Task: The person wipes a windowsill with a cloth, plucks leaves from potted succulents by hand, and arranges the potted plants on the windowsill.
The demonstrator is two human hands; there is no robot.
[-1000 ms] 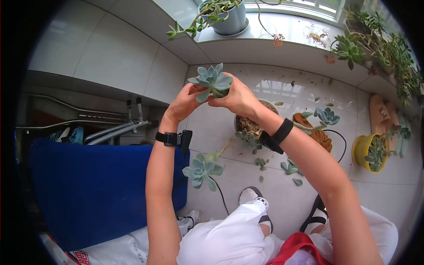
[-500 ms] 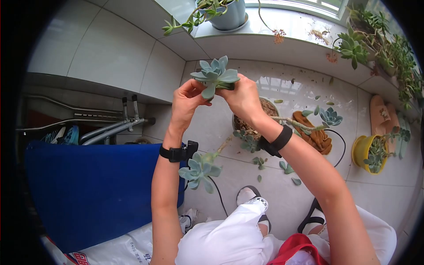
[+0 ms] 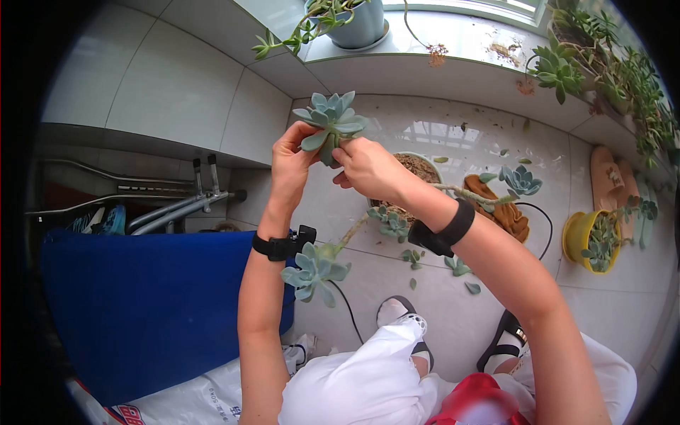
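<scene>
A blue-green succulent rosette (image 3: 331, 115) is held up above the floor between both hands. My left hand (image 3: 289, 159) is closed on it from the left, fingertips under the lower leaves. My right hand (image 3: 370, 168) pinches at its underside from the right; the exact part between the fingers is hidden. Behind my right forearm stands a round pot (image 3: 436, 170) of brown soil, partly covered. Long bare stems stretch out from the pot. One ends in a rosette (image 3: 315, 273) near my left wrist, another in a rosette (image 3: 522, 181) to the right.
Loose leaves (image 3: 472, 288) lie on the tiled floor (image 3: 453, 333). A brown cloth (image 3: 504, 219) and a yellow potted succulent (image 3: 575, 237) are at the right, beside slippers (image 3: 608, 177). Plants line the window ledge (image 3: 453, 46). A blue panel (image 3: 156, 304) and metal crutches (image 3: 177, 205) occupy the left.
The rosette and both hands have shifted slightly left. My right hand has moved down and left, its fingers now below the rosette beside the left fingertips.
</scene>
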